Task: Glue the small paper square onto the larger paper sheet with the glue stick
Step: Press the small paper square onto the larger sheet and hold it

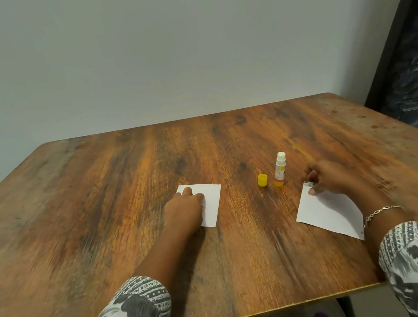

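On the wooden bench (126, 198), the left hand (183, 211) lies flat, fingers (188, 192) together, pressing the small paper square (213, 204). The right hand (326, 178) curls its fingers (313, 190) onto the far corner of the larger paper sheet (328, 213), pinching it. Between them stand the uncapped glue stick (280, 169) and yellow cap (262, 180), untouched.

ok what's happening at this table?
A person is mid glue job on a wooden table. The left hand presses flat on one white paper; the right hand pinches the corner of another paper. Between them the glue stick stands upright and uncapped, its yellow cap beside it. The papers lie apart, not yet joined.
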Motion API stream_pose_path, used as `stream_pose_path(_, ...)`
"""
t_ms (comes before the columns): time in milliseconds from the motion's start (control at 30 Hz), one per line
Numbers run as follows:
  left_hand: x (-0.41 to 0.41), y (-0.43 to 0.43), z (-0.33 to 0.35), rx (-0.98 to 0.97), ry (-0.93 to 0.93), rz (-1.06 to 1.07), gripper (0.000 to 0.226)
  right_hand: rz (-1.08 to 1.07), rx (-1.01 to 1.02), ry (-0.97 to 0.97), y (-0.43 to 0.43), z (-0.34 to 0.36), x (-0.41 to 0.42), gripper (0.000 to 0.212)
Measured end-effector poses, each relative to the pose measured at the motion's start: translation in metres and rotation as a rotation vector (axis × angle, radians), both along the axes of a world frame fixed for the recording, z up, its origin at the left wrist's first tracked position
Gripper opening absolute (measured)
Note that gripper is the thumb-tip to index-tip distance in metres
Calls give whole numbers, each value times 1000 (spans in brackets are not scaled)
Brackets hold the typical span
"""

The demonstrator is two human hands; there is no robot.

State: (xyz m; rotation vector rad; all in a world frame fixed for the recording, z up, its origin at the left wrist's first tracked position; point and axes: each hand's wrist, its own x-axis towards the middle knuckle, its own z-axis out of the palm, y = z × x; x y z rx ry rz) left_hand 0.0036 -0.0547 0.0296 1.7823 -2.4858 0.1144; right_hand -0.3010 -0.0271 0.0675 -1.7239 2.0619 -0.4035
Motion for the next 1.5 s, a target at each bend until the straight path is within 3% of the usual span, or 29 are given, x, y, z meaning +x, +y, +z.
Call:
stream_pose_path(367,-1,3,1,-13,-9,5,41,28,78,29,-4,4,2,37)
stream_pose_path(467,-1,3,2,-8,-14,7,42,44,70,24,-2,6,2,29)
stream_pose_path(533,-1,3,2,-7,-11,9,42,55,36,15,1,6,2,17)
stream_pose_path(633,-1,5,2,-12,-6,7,42,48,-35,-3,7,6,-1,28)
stream_pose_path(800,-1,5,3,-20,19,18,41,96,-110,-32,22,38,4,23)
stream_pose_path(1033,-1,2,10,62,100,65,33,266,-405,-136,54,111,53,17)
stream_pose_path(1100,-1,1,15,43,206,86,32,297,-487,-172,57,116,69,19)
stream_pose_path(1167,-1,3,23,-52,446,135,30,317,-663,-202,58,109,88,20)
stream_pose_path(1233,1,9,36,83,930,213,42,381,-887,-186,57,93,106,11)
stream_pose_path(1300,6,13,51,427,1402,287,50,466,-1012,-174,53,73,121,11)
stream_pose_path(1400,19,20,63,711,1627,321,44,541,-1095,-219,43,47,133,8)
stream_pose_path(1500,28,22,61,699,1738,409,30,562,-1089,-280,36,27,137,10)
